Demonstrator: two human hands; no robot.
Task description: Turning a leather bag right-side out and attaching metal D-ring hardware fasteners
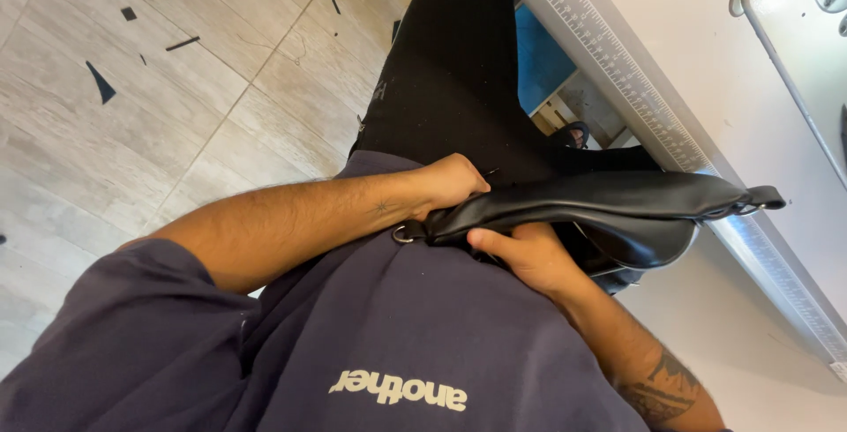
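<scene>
A black leather bag (618, 207) lies across my lap, against the edge of the white table. My left hand (450, 183) is closed over the bag's near end from above, just past a small metal ring (401, 235). My right hand (525, 255) grips the same end from below, its thumb pressed on the leather. The bag's far end, with a strap loop (759, 201), rests over the table's edge. My dark blue shirt fills the bottom of the view, and my black trousers run up the middle.
A white table (706, 88) with a ruler strip (618, 70) along its edge stands on the right. Part of a white sewing machine (794, 35) sits at the top right. Black scraps (100, 82) lie on the grey tiled floor. A blue object (538, 61) is under the table.
</scene>
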